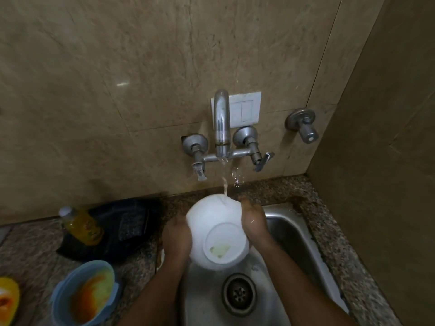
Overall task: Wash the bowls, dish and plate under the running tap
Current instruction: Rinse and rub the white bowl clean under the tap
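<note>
A white bowl [213,222] is held bottom toward me over the steel sink [292,231], its round base carrying a yellowish smear. My left hand [176,236] grips its left side and my right hand [254,222] grips its right side. Water runs from the chrome tap [221,123] onto the bowl's far upper side. A blue bowl [82,292] with orange and yellow food residue sits on the counter at lower left. A yellow dish [8,300] with orange residue shows at the left edge, partly cut off.
A bottle of yellow liquid [81,225] lies on a dark cloth or bag [122,229] on the speckled granite counter. The sink drain [239,294] is below the bowl. Tap handles flank the spout; another valve [303,124] sits at right. A wall closes the right side.
</note>
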{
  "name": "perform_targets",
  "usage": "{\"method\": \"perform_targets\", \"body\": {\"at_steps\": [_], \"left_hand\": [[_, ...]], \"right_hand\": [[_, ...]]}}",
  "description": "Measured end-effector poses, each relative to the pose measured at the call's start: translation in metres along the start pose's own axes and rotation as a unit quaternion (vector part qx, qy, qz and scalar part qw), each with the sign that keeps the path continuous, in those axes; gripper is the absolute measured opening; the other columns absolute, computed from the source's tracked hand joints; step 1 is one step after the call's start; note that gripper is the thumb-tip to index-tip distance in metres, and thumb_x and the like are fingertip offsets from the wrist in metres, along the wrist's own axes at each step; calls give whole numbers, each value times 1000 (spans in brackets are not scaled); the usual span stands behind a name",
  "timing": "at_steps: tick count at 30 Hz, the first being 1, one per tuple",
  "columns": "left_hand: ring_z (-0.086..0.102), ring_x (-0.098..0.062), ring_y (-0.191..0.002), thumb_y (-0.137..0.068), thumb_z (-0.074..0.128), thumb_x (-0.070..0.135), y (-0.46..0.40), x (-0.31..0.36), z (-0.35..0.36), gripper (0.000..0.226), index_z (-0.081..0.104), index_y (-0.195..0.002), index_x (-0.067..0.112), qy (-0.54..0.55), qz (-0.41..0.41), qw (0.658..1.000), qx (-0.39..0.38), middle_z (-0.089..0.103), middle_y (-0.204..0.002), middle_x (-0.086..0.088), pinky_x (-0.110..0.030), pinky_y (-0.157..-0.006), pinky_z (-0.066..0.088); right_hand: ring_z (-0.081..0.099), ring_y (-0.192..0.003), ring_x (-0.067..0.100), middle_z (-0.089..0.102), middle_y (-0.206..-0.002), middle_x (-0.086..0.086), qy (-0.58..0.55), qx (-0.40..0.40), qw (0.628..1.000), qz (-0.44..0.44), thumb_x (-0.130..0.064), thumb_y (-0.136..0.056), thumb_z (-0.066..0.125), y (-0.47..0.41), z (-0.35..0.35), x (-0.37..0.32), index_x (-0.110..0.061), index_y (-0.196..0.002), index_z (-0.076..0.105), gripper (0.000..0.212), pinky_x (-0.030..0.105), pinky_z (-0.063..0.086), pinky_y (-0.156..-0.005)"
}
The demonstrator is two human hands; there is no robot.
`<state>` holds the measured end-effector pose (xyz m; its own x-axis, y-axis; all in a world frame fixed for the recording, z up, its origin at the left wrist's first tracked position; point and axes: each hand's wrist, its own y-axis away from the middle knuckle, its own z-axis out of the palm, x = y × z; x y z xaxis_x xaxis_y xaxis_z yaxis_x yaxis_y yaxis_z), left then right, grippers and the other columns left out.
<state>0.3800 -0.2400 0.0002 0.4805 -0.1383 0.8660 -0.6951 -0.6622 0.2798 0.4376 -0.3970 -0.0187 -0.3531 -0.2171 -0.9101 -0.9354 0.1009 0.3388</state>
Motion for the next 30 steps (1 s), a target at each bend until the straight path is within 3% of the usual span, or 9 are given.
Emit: {"method": "perform_targets", "body": {"at_steps": [3,5,9,12,16,20,24,28,30], "left_hand": [[60,-22,-91,-103,40,39,10,30,-1,35,64,-96,14,-126,175,973,-78,66,-94,-1,-34,-82,45],[63,-24,-92,-103,34,47,12,43,7,50,70,-95,13,-216,218,946,-108,70,-96,-4,-36,-86,48],[65,-31,-89,-104,34,34,8,52,15,53,70,-81,4,-225,192,954,-47,71,-90,-15,-39,-84,51],[65,-30,-90,-103,37,35,11,49,20,49,70,-82,6,-165,128,976,-59,71,-92,-13,-36,-84,49],[62,-31,-87,-101,40,33,13,34,14,44,70,-86,3,-99,73,992,-16,69,-95,-16,-35,-82,48],[63,-33,-88,-99,44,30,6,29,11,41,70,-86,0,-32,22,999,-9,69,-93,-17,-42,-89,51],[61,-34,-88,-99,45,28,9,23,9,37,64,-75,7,-9,6,1000,-8,67,-90,-16,-44,-91,50],[59,-33,-92,-101,44,15,2,19,7,32,65,-85,-4,45,-18,999,18,66,-101,-26,-41,-93,49],[59,-34,-90,-100,45,14,5,18,6,33,63,-77,-1,62,-17,998,23,66,-95,-23,-44,-92,48]], "right_hand": [[62,-74,28,66,-76,12,95,-57,991,-72,-40,-100,47,1,-9,-22,-5,-78,67,46,33,45,-69],[65,-69,26,68,-69,7,174,-72,976,-108,-45,-99,46,6,-6,-35,-11,-67,67,50,34,47,-66],[61,-72,27,68,-77,6,327,57,885,-326,-33,-101,31,29,19,-36,-18,-76,67,46,36,46,-70],[55,-81,21,64,-88,2,331,54,848,-410,-32,-101,34,31,21,-23,-19,-84,64,37,37,44,-77],[54,-94,16,55,-95,-5,142,45,966,-209,-38,-104,34,23,7,-14,-22,-102,62,32,29,38,-79],[49,-104,15,56,-114,-3,188,69,937,-285,-42,-102,25,40,21,-3,-24,-118,57,40,32,40,-89],[54,-108,13,60,-121,-7,25,29,997,-71,-52,-102,33,15,8,0,-32,-119,59,37,34,41,-95],[50,-111,14,53,-120,-7,201,83,947,-238,-53,-100,18,41,26,-6,-34,-124,52,45,37,42,-93],[52,-107,12,57,-120,-7,162,42,969,-181,-57,-99,22,31,20,0,-35,-124,54,46,39,44,-94]]}}
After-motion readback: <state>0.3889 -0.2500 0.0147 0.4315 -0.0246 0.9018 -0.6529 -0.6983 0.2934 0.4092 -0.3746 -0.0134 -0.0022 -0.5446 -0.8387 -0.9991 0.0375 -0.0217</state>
